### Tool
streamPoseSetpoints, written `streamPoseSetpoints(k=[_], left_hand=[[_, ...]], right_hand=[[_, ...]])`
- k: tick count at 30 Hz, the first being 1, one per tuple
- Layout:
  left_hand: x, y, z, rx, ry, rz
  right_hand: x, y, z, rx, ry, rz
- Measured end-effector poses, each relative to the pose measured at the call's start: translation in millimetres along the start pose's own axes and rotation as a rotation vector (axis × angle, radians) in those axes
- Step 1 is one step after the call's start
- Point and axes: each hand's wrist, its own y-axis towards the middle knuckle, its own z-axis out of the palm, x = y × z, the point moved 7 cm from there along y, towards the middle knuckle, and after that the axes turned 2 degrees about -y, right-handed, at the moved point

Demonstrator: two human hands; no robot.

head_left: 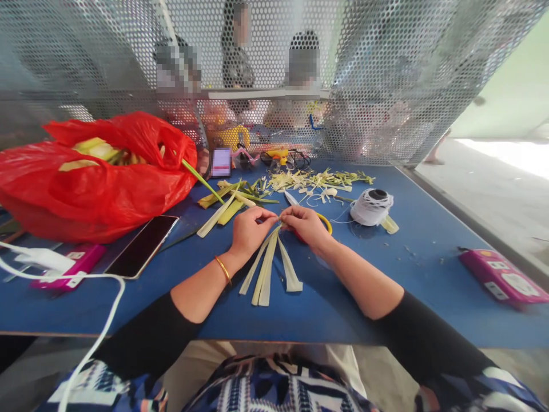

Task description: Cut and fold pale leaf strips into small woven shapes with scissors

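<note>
My left hand (254, 228) and my right hand (305, 224) meet over the table, thumbs and fingertips pinched together. At their fingertips the gathered narrow end of several pale leaf strips (266, 272) is held, while the wider cut ends fan out towards me. Whether thread is also between my fingers is too small to tell. Under my right hand lie scissors with a yellow handle (326, 223), partly covered by it. A spool of white thread (371, 207) stands to the right, and a thin strand runs from it towards that hand.
Green and pale leaf pieces (231, 201) and a pile of trimmings (309, 182) lie behind my hands. Leftward are a red plastic bag (128, 191), a black phone (143, 246) and a pink power strip (86, 264) with a white cable. Another pink block (501, 276) sits right. Perforated metal sheeting rises behind.
</note>
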Motion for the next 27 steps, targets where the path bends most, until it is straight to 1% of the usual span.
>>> streamPoseSetpoints(k=[4, 9, 12, 15, 19, 22, 23, 25, 27], left_hand=[[3.7, 2.0, -1.3, 0.016, 0.011, -0.034], [18.6, 3.5, 0.0, 0.059, 0.116, -0.157], [26.9, 1.8, 4.5, 0.103, 0.086, -0.232], [31.5, -1.1, 10.8, 0.136, -0.108, -0.338], [31.4, -5.1, 19.5, 0.143, -0.544, -0.540], [26.3, -5.5, 22.1, 0.120, -0.807, -0.611], [24.7, -5.6, 22.7, 0.123, -0.847, -0.618], [22.4, -6.0, 23.8, 0.143, -0.861, -0.611], [22.2, -6.9, 24.6, 0.159, -0.826, -0.597]], right_hand=[[5.6, 0.6, -8.1, -0.050, -0.045, -0.076], [20.7, -2.4, -18.5, -0.123, 0.003, -0.210], [26.6, -4.9, -17.3, -0.117, -0.004, -0.235], [26.9, -6.0, -12.0, -0.071, -0.023, -0.207], [20.1, -3.7, -10.3, -0.051, -0.047, -0.149], [9.6, -0.4, -11.3, -0.045, -0.061, -0.066], [6.3, 0.4, -11.4, -0.041, -0.059, -0.040], [2.6, 1.0, -11.9, -0.042, -0.048, -0.010], [4.1, 0.7, -13.7, -0.062, -0.051, -0.025]])
